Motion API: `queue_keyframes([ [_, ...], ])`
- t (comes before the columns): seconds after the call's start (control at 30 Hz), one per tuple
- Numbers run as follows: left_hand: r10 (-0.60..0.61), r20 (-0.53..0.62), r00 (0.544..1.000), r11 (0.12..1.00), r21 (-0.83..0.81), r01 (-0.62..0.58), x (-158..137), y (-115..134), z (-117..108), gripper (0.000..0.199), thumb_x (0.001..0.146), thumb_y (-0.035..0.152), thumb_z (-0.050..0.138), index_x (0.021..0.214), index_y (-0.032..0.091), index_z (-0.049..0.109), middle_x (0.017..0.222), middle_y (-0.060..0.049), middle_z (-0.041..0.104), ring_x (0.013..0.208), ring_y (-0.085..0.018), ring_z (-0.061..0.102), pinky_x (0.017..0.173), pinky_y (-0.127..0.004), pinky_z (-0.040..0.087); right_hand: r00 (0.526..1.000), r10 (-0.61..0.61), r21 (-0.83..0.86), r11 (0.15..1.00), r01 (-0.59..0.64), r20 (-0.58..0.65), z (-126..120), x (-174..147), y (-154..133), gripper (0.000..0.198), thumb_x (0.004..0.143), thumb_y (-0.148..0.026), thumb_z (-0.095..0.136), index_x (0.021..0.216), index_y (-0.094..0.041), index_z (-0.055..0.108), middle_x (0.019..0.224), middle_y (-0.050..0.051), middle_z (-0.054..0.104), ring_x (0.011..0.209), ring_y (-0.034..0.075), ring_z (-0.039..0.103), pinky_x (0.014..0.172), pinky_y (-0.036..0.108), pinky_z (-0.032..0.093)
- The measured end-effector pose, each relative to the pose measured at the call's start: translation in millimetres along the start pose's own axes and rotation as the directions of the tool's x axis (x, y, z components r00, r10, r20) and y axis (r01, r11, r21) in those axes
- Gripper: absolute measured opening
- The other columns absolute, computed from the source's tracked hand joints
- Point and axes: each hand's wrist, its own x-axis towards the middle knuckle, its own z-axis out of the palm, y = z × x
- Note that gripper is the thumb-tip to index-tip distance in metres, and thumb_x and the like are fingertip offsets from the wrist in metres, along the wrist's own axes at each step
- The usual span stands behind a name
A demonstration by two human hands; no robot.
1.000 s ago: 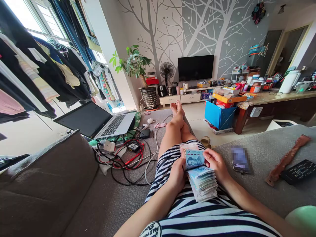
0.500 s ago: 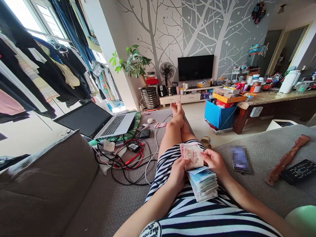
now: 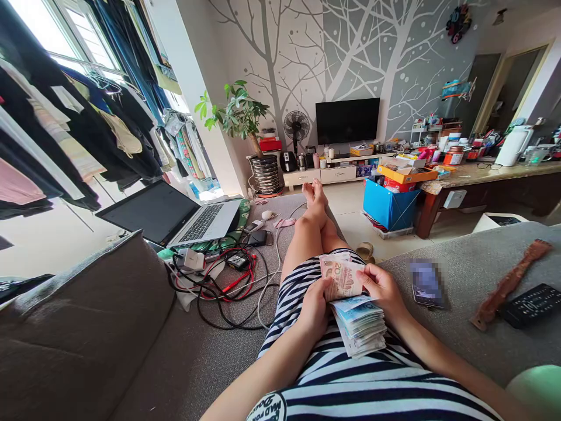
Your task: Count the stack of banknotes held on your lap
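Note:
Pinkish banknotes (image 3: 344,279), the front one printed with a 20, are stretched between my two hands above my lap. My left hand (image 3: 316,301) pinches their left edge, thumb on top. At their right edge my right hand (image 3: 382,287) grips with thumb and fingers. Just below lies a thick stack of banknotes (image 3: 362,324), blue on top, resting on my striped clothing (image 3: 319,374). Its upper edge is partly under the held notes. How many notes my hands hold cannot be made out.
On the sofa (image 3: 236,356) to my left lie tangled cables (image 3: 228,280) and an open laptop (image 3: 197,225). A phone (image 3: 426,283), a brown strap-like object (image 3: 511,283) and a black remote control (image 3: 532,305) lie to my right. A blue box (image 3: 388,204) stands by a cluttered table (image 3: 473,175).
The front pinkish note has tilted slightly and my left thumb has shifted left toward its edge. The stack on my lap stays in place.

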Motion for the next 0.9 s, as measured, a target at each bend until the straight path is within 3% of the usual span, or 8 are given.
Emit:
queue_keyframes([
  [0.4, -0.002, 0.007, 1.0, 0.999, -0.032, 0.003, 1.7, -0.7, -0.6, 0.028, 0.073, 0.028, 0.056, 0.091, 0.009, 0.067, 0.089, -0.01, 0.071, 0.081, -0.021, 0.066, 0.077, -0.032, 0.049, 0.999, -0.004, 0.02, 1.0, 0.004, 0.032, 0.5, -3.7, -8.0, 0.034, 0.079, -0.046, 0.054, 0.061, -0.018, 0.048, 0.055, -0.004, 0.041, 0.051, 0.01, 0.036, 0.048, 0.022, 0.028],
  [0.9, 0.002, -0.042, 0.999, 1.0, 0.006, -0.001, 5.7, -4.7, -6.2, 0.02, 0.073, 0.023, 0.053, 0.079, 0.01, 0.067, 0.079, -0.009, 0.071, 0.09, -0.029, 0.063, 0.076, -0.036, 0.048, 0.998, -0.007, 0.036, 0.999, 0.005, 0.057, 0.6, -5.0, -9.5, 0.027, 0.082, -0.04, 0.053, 0.067, -0.017, 0.051, 0.056, -0.004, 0.041, 0.052, 0.009, 0.036, 0.047, 0.021, 0.028],
])
